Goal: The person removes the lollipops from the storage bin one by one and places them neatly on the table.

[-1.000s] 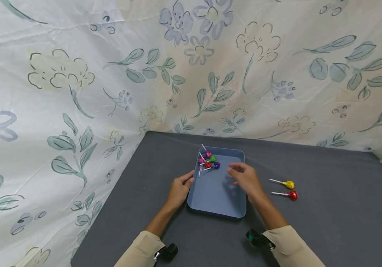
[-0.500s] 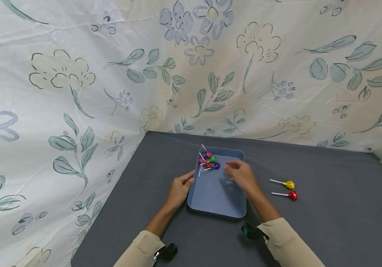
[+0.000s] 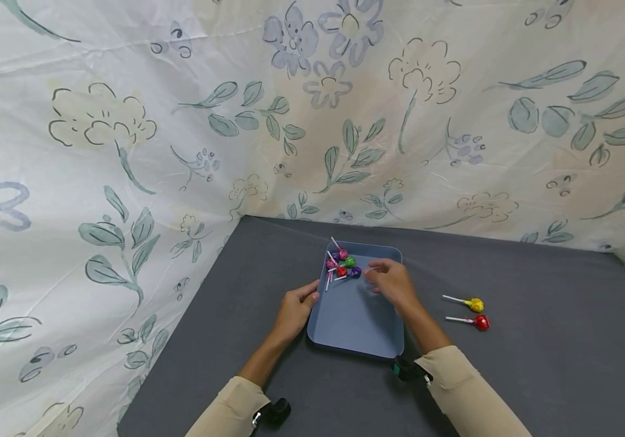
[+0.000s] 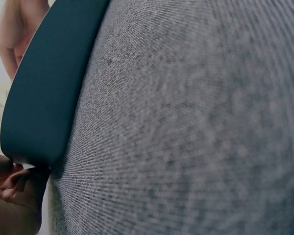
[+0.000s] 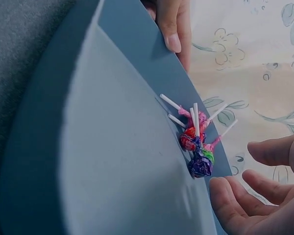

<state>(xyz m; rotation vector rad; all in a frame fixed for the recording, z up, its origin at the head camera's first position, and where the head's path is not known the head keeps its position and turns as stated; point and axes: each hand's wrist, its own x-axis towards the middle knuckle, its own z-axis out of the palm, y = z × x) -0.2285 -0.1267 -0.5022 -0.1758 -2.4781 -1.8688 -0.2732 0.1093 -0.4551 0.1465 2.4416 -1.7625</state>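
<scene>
Right hand [image 3: 392, 283] over tray [image 3: 351, 318], beside clustered lollipops [image 3: 342, 271]

Free room across near half of tray [image 3: 353, 321]; lollipops [image 3: 342, 271] crowd far-left corner, right fingers [image 3: 382, 264] block far-right.

Pale, lightly creased patterned cloth [image 3: 427, 130], hung behind the table [image 3: 574, 340] and along its left side. Printed motifs: violet-blue flowers [image 3: 293, 45], cream blooms [image 3: 99, 115] in dark outline, grey-green leaves [image 3: 368, 158], small berry clusters [image 3: 475, 159]. Table covering: dark grey fabric [image 4: 186, 122], its weave distinct in the left wrist view.
</scene>
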